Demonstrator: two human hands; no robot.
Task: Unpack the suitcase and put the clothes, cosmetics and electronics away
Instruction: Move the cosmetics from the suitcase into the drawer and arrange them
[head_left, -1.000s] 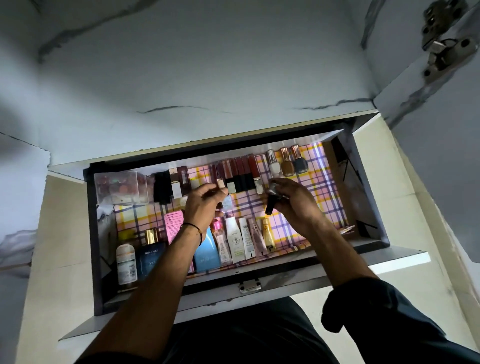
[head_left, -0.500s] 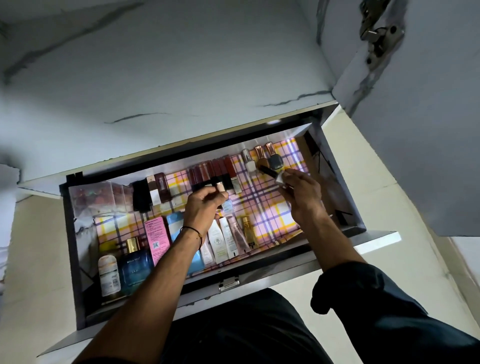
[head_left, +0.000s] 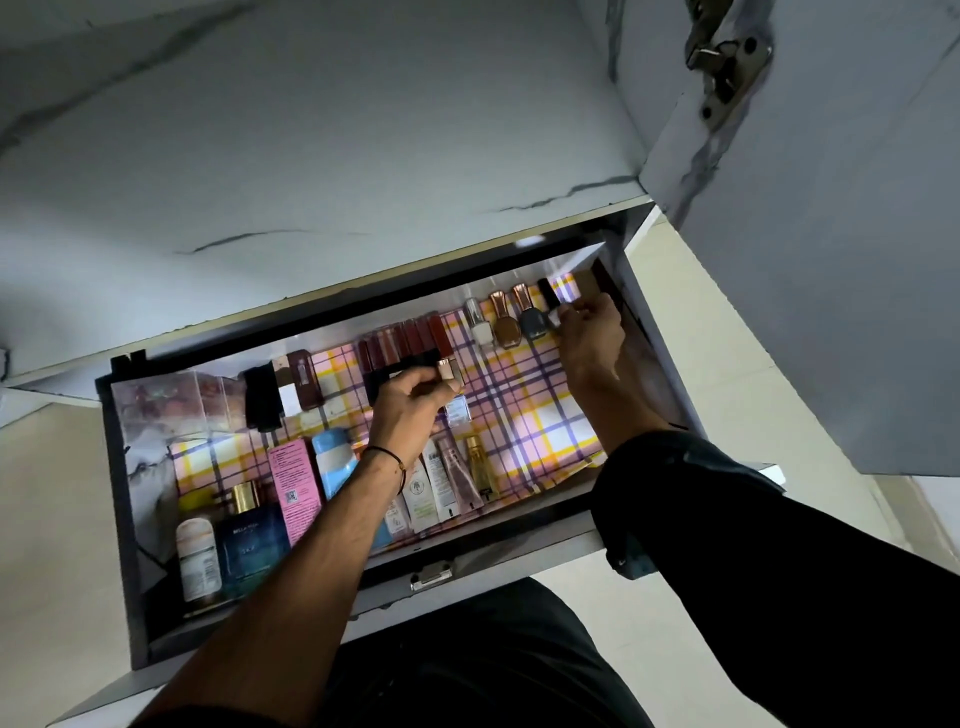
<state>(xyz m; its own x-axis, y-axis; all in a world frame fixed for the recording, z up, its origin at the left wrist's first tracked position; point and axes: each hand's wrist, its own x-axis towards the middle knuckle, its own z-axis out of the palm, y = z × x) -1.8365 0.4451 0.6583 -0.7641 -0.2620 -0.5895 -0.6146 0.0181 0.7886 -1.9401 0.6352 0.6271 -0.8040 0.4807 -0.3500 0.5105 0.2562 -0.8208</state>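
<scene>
Label writing illegible. Right hand (head_left: 589, 338) pinches a black-capped nail polish bottle (head_left: 549, 304) at the drawer (head_left: 124, 519) back row's right end. Left hand (head_left: 410, 410) grips a rose-gold-capped tube (head_left: 448, 370) mid-drawer.

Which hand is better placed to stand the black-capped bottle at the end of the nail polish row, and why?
The right hand: it grips the black-capped bottle beside the nail polish row. The left hand is mid-drawer, holding another item.

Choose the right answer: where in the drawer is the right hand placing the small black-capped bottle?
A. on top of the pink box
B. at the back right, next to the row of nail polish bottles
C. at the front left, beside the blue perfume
B: the right hand sets the black-capped bottle at the right end of the nail polish bottles along the drawer back wall.
</scene>
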